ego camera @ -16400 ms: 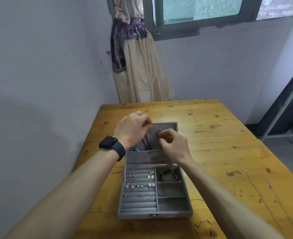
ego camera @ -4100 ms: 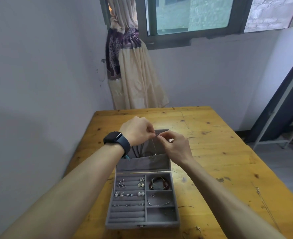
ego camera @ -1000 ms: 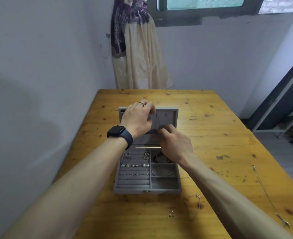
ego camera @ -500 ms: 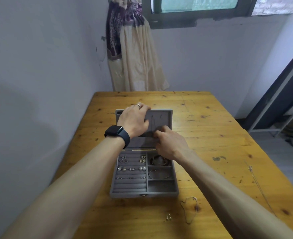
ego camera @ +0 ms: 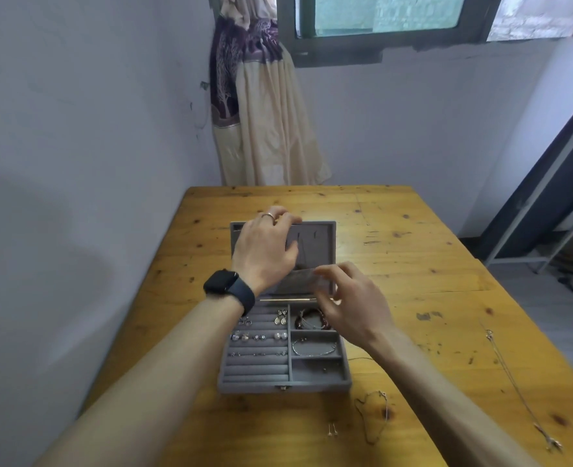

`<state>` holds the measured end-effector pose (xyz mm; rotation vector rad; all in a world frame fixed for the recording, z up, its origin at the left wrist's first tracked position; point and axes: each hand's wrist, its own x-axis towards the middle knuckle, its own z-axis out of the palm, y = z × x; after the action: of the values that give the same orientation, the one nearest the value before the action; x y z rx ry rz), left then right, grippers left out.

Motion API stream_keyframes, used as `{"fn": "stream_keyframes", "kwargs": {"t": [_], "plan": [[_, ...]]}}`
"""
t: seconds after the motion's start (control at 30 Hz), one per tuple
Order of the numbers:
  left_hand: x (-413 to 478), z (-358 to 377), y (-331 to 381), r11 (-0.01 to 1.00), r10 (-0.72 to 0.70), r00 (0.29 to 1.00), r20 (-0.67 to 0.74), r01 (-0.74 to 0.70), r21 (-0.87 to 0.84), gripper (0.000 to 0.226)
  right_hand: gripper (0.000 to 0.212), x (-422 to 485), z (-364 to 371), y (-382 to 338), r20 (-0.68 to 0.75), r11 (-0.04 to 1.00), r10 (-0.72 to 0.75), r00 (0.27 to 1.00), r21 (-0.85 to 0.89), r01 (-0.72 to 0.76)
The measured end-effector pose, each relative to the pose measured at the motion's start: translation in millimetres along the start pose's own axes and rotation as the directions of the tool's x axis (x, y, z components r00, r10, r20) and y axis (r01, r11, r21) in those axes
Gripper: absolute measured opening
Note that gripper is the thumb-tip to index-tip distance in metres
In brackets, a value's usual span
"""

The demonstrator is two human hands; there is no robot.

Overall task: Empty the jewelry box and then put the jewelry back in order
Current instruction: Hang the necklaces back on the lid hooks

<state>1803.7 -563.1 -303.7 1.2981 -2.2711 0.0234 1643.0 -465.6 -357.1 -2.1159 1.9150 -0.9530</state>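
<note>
One wide-angle view from the person's head faces forward and down along both forearms. The left grip (ego camera: 265, 251) and right grip (ego camera: 349, 305) sit mid-frame, near the lens, at the jewelry box (ego camera: 251, 387). Beyond them the counter (ego camera: 413, 264) meets the wall (ego camera: 396, 123).

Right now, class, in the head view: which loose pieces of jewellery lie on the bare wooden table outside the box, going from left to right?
Pair of small silver stud earrings → thin looped silver chain → long thin silver necklace, stretched out near the table's right edge.
</note>
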Motion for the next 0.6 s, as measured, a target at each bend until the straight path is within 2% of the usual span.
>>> {"fn": "stream_keyframes", "kwargs": {"t": [0.07,0.13,0.3,0.43,0.6], "plan": [[-34,-5,14,0.991,0.002,0.996,-0.085,-0.014,-0.136,0.034,0.025,-29,-13,-7,-0.070,0.997,0.019,0.997,0.079,-0.013],[-79,-6,28,0.962,-0.016,0.994,-0.110,-0.015,-0.273,0.027,0.024,-63,-24,-11,-0.108,0.991,0.037,0.993,0.132,-0.023],[-187,14,51,0.854,-0.197,0.978,0.066,0.205,-0.478,0.015,0.021,-140,-9,-7,-0.102,0.992,0.075,0.992,0.104,-0.064],[-234,38,57,0.842,-0.245,0.952,0.185,0.304,-0.445,0.020,0.023,-176,17,0,-0.073,0.996,0.080,0.994,-0.019,-0.082],[-248,49,62,0.900,-0.261,0.948,0.180,0.307,-0.309,0.022,0.018,-189,35,0,-0.112,0.987,0.107,0.988,-0.104,-0.119]]}}
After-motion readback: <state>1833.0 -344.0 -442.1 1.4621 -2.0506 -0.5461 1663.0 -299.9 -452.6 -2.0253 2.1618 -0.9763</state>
